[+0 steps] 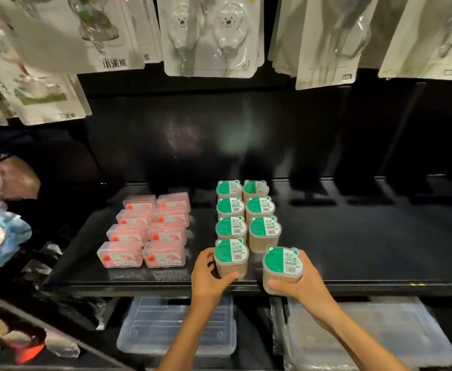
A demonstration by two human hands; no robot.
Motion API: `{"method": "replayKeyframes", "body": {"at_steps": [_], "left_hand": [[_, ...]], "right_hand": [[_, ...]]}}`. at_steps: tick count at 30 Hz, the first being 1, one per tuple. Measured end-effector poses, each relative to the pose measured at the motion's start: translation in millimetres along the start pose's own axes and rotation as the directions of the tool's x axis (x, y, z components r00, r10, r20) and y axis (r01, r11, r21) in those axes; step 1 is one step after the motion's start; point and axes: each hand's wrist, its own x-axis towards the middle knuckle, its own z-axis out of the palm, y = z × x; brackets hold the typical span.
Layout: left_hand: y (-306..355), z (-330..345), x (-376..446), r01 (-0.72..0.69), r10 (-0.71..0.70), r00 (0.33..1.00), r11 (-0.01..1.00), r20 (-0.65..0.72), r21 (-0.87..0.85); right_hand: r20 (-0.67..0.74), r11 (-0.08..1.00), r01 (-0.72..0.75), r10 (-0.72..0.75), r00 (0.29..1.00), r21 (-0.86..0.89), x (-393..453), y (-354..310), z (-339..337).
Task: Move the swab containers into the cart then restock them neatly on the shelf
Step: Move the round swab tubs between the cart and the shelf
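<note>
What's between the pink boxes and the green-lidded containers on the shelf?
Head view: a strip of bare black shelf separates the pink boxes from the green-lidded containers; nothing lies in it.

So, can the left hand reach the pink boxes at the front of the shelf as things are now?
Probably yes, but not at once. The left hand grips a green-lidded container at the shelf front, so it must let go first. The nearest pink box sits just to its left, with nothing between them.

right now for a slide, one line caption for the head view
Restocking green-lidded swab containers: left hand steadies the front container on the shelf while right hand brings another container.
</note>
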Motion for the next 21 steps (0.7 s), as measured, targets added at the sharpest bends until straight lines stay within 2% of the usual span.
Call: {"method": "replayKeyframes", "body": {"at_steps": [4,21], "left_hand": [[2,0,6,0.005,-0.005,1.000,1.000,0.020,0.004],[6,2,15,0.007,-0.007,1.000,1.000,0.015,0.007]], "right_hand": [[-0.017,0.999,-0.054,0.054,0.998,-0.005,1,7,1],[-0.048,0.997,-0.079,0.078,0.996,-0.019,4,15,6]]}}
